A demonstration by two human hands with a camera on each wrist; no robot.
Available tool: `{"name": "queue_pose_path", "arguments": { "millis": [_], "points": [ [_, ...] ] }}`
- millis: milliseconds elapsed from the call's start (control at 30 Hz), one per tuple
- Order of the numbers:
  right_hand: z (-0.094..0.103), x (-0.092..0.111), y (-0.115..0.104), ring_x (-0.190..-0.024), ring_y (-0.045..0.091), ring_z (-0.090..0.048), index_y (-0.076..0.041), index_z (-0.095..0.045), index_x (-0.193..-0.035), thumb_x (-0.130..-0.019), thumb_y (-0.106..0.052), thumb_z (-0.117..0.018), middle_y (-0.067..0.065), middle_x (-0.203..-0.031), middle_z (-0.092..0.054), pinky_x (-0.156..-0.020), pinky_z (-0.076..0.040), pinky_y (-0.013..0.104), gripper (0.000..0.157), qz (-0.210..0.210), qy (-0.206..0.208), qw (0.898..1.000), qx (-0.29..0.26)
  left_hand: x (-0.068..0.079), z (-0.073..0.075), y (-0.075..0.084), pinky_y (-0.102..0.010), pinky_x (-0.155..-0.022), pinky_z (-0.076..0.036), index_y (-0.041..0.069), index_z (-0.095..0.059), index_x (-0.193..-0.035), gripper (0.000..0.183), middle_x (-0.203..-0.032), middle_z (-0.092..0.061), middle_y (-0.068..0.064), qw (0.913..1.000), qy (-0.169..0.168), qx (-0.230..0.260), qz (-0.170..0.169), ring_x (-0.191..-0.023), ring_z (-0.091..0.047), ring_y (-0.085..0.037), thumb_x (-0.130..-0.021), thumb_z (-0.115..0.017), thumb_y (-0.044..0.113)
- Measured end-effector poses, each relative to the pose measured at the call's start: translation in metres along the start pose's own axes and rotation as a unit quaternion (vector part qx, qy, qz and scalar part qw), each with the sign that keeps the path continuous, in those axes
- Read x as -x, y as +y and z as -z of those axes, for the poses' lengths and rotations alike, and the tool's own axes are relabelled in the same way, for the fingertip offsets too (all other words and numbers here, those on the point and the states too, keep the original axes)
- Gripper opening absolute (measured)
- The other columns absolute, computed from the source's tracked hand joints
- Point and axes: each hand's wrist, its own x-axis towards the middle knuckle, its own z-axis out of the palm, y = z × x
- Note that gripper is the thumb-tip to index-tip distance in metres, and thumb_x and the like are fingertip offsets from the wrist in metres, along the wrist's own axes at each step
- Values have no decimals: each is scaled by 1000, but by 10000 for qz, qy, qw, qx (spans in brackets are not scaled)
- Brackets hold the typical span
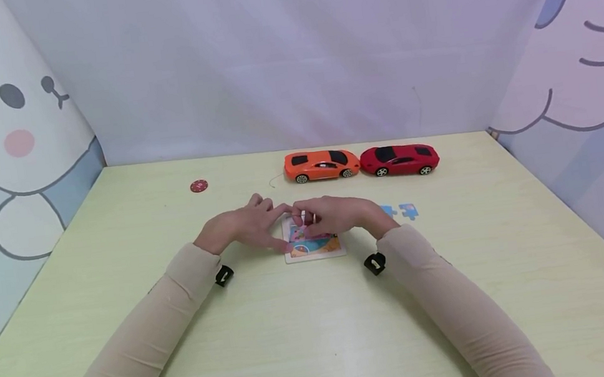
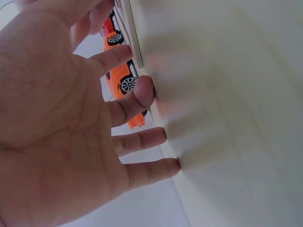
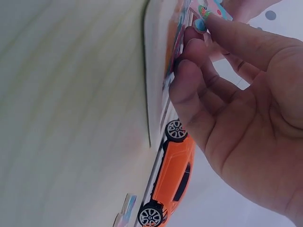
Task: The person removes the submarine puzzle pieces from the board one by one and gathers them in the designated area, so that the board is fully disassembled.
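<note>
A small jigsaw puzzle in a white-edged tray (image 1: pixel 316 258) lies on the table under both hands. My right hand (image 1: pixel 336 212) is over the puzzle's upper right, pinching a colourful puzzle piece (image 3: pixel 200 8) between thumb and fingers. In the right wrist view the piece is tilted up above the tray. My left hand (image 1: pixel 254 224) spreads its fingers at the tray's left side, the thumb on the tray edge. One left finger (image 2: pixel 116 57) rests against the tray's border, while the others stand on the tabletop. The hands meet at the fingertips over the top of the puzzle.
Two loose blue puzzle pieces, one of them this piece (image 1: pixel 409 211), lie right of the right hand. Behind the hands an orange toy car (image 1: pixel 322 165) and a red toy car (image 1: pixel 399 159) stand end to end. A red round chip (image 1: pixel 199 186) lies back left.
</note>
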Motion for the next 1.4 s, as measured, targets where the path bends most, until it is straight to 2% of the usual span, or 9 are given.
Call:
{"name": "queue_pose_path", "arguments": {
  "millis": [333, 600, 867, 1033, 1167, 1400],
  "points": [
    [9, 2, 3, -97, 19, -58, -18, -54, -106, -100, -16, -63, 2, -105, -62, -84, -48, 33, 11, 265, 211, 9991, 259, 1, 1, -2, -53, -97, -43, 27, -28, -156, 85, -123, -46, -12, 10000, 69, 24, 0, -126, -32, -35, -88, -63, 65],
    [15, 8, 5, -90, 19, -57, -15, -57, -105, -99, -15, -64, 3, -100, -60, -77, -48, 33, 9, 380, 265, 9988, 125, 5, 1, -3, -52, -96, -42, 27, -30, -154, 83, -120, -46, -11, 9998, 62, 175, -47, -125, -32, -35, -88, -64, 64],
    [25, 16, 11, -87, 21, -56, -14, -60, -104, -99, -18, -65, 3, -97, -59, -74, -49, 34, 8, 275, 380, 9989, 29, 6, 2, -2, -55, -100, -41, 29, -31, -154, 83, -134, -45, -16, 9997, 102, 213, 52, -129, -31, -36, -87, -65, 63],
    [29, 18, 14, -79, 22, -56, -13, -60, -103, -100, -17, -64, 4, -94, -59, -71, -48, 34, 7, 147, 284, 9995, -14, 5, 2, -3, -56, -101, -40, 29, -30, -155, 84, -137, -43, -16, 9996, 66, 232, 108, -130, -30, -36, -87, -65, 64],
    [30, 19, 16, -78, 21, -55, -13, -61, -103, -100, -17, -63, 4, -94, -59, -70, -48, 33, 5, 52, 209, 9998, 11, 6, 2, -3, -55, -101, -40, 29, -31, -155, 84, -136, -43, -16, 9996, 48, 255, 106, -129, -30, -36, -87, -65, 64],
    [28, 26, 25, -79, 21, -56, -13, -63, -103, -100, -18, -63, 4, -95, -59, -70, -49, 33, 5, -49, 195, 9998, -33, 2, -1, -1, -51, -97, -42, 27, -30, -155, 85, -124, -46, -11, 9997, 50, 245, -53, -126, -32, -34, -87, -65, 64]
  ]
}}
